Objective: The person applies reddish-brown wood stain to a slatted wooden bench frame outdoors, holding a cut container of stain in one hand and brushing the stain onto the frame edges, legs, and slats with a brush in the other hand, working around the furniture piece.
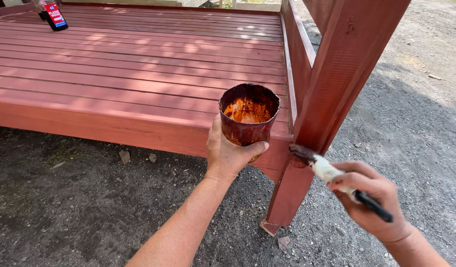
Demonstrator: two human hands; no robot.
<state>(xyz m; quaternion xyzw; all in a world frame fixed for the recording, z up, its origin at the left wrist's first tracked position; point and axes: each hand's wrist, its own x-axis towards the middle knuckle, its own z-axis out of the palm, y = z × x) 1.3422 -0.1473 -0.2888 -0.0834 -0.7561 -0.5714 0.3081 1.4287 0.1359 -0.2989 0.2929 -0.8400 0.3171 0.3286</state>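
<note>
My left hand (pixel 229 157) grips a paint-smeared cup (pixel 249 116) with orange-red stain inside, held upright just above the front edge of the red wooden deck (pixel 129 64). My right hand (pixel 371 200) holds a paintbrush (pixel 327 170) with a pale ferrule and black handle. Its stained bristles touch the lower left edge of the slanted red corner post (pixel 332 84).
A red rail (pixel 297 44) runs back from the post along the deck's right side. A dark bottle with a red and blue label (pixel 55 16) stands at the deck's far left. Grey gravel ground (pixel 411 123) lies right; dirt with small stones (pixel 65 198) lies below the deck.
</note>
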